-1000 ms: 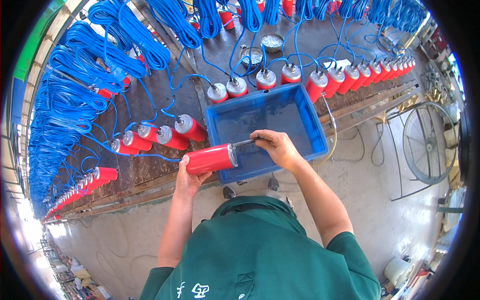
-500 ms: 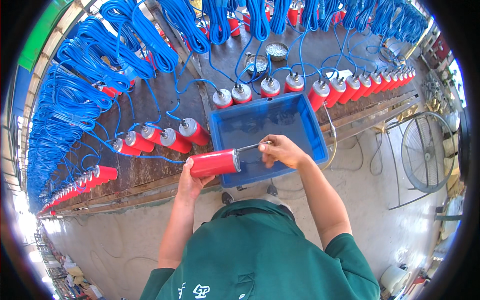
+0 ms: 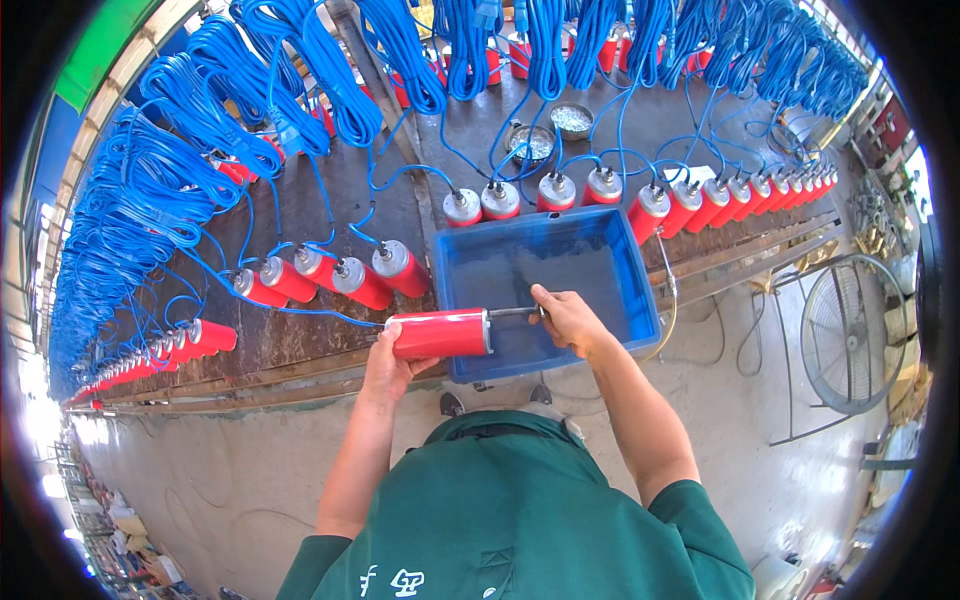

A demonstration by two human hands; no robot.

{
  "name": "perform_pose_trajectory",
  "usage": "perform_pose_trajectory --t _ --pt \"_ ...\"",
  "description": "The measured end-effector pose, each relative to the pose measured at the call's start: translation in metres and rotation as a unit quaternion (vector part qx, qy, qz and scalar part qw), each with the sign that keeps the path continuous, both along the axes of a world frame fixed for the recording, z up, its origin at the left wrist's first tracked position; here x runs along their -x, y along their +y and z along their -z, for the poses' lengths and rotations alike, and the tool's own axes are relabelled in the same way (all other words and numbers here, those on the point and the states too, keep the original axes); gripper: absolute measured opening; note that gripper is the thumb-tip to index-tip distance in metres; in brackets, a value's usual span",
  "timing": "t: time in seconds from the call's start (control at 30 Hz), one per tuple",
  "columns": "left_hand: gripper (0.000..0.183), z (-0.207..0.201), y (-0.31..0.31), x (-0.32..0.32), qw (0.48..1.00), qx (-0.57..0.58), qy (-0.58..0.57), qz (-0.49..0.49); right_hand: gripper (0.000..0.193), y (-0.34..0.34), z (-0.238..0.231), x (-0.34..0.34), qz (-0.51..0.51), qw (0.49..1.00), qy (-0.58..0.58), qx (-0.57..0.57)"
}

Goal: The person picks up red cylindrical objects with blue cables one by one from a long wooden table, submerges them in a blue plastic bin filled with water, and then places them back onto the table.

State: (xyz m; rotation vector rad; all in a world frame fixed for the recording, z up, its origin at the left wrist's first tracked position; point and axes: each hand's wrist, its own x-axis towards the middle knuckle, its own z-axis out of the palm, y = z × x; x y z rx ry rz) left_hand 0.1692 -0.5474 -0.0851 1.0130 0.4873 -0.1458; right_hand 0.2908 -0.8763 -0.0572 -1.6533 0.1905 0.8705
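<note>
My left hand (image 3: 386, 366) is wrapped round the near-left end of a red cylinder (image 3: 440, 334) with metal end caps. It lies level over the near left part of a blue plastic bin (image 3: 650, 300). A blue cable runs off from its left end. From its right end a thin dark metal rod (image 3: 512, 312) reaches to my right hand (image 3: 568, 322), whose fingers are closed on it. Whether the rod is a tool or part of the cylinder I cannot tell. The bin's floor looks wet or shiny.
More red cylinders (image 3: 400, 268) with blue cables stand or lean along the dark table (image 3: 330, 210), left and right of the bin. Coiled blue cables (image 3: 545, 55) line the back. Two bowls of small pale pieces (image 3: 572, 120) sit behind. A floor fan (image 3: 850, 330) stands at right.
The cylinder has come nearly level, its right end slightly lower. My right hand has turned and now grips the rod with fingers closed. The surroundings have shifted a little as my head moved.
</note>
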Motion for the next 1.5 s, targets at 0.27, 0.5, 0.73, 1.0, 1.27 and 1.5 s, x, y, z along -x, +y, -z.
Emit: perform_pose_trajectory --t 0.27,0.5,0.73,1.0,1.27,1.5 --pt "0.064 -0.002 0.009 0.001 1.0 0.002 0.001 -0.017 0.05 0.004 -0.004 0.006 -0.006 0.954 0.012 -0.299" --pt "0.06 -0.002 -0.005 0.008 0.999 0.045 -0.012 -0.016 0.057 0.004 0.002 -0.003 -0.056 0.986 -0.139 0.078" --pt "0.059 0.009 -0.01 0.014 0.997 0.07 -0.022 -0.039 0.037 -0.008 0.027 0.0 0.04 0.988 -0.046 -0.142" --pt "0.061 0.02 -0.007 0.012 0.995 0.071 -0.047 -0.049 0.048 -0.002 0.025 -0.022 0.021 0.994 -0.036 -0.101" --pt "0.061 0.017 -0.015 0.008 0.996 0.041 -0.047 -0.057 0.036 -0.026 0.059 -0.028 -0.084 0.821 -0.563 -0.031" --pt "0.064 0.018 -0.011 0.01 0.997 0.035 -0.048 -0.047 0.031 -0.005 0.054 -0.02 0.043 0.987 -0.126 -0.093"
